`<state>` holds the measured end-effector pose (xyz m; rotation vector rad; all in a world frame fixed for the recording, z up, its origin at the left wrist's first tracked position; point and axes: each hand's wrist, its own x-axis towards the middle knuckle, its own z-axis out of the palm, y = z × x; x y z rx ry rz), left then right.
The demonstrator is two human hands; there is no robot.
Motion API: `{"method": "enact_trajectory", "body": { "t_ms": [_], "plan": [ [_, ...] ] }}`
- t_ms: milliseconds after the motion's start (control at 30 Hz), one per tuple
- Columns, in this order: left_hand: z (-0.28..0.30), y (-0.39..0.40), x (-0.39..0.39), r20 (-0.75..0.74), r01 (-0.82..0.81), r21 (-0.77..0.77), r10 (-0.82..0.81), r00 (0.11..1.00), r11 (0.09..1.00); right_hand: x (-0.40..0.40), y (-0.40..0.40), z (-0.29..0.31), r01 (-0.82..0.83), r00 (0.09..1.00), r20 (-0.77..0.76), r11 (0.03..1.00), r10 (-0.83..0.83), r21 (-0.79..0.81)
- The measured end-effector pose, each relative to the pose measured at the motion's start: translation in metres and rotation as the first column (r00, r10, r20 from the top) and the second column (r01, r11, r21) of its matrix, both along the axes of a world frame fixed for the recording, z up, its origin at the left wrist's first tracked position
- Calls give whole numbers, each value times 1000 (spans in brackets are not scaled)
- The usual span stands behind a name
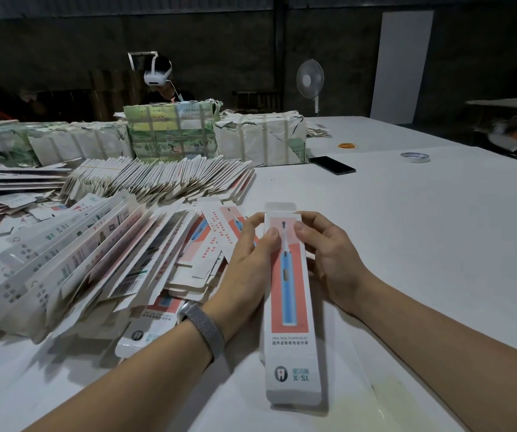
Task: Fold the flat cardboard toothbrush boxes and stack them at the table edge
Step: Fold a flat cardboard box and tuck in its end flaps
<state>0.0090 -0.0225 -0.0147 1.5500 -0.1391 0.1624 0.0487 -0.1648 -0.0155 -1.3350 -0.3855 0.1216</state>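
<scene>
Both hands are gripping one long, narrow toothbrush box (291, 307) over the near middle of the white table (422, 232), its length running away from the person. The left hand (247, 263) is curling around the box's left edge, thumb lying flat on the printed front near the far end and fingertips wrapping toward the top corner. The right hand (325, 254) is clasping the opposite edge, thumb pressing on the front face and the other fingers tucking behind. The box is smooth, matte white card printed with a coral panel and a blue toothbrush, and a small flap is standing open at its far end. A woven metal watch band (204, 328) is circling the left wrist.

Toward the table's left edge, a fanned heap of flat boxes (95, 254) is lying, thin card sheets overlapping at angles. Behind it, a dense row of flat blanks (163, 179) is leaning on edge. Paper-wrapped, taped bundles (169, 132) are sitting along the far side. A dark phone (332, 165) and a tape roll (415, 157) are resting toward the far right.
</scene>
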Motion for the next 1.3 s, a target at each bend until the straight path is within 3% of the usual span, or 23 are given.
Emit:
{"method": "enact_trajectory", "body": {
  "t_ms": [467,1033,1300],
  "plan": [
    [-3,1,3,-30,-14,-29,13,999,1000,4,1,-1,72,997,6,994,-73,86],
    [-4,4,4,-43,14,-81,-18,999,997,2,2,-3,99,992,84,995,-98,-10],
    [-6,7,6,-55,26,-30,-27,998,999,3,1,1,158,981,122,985,-150,-63]
  ]
}}
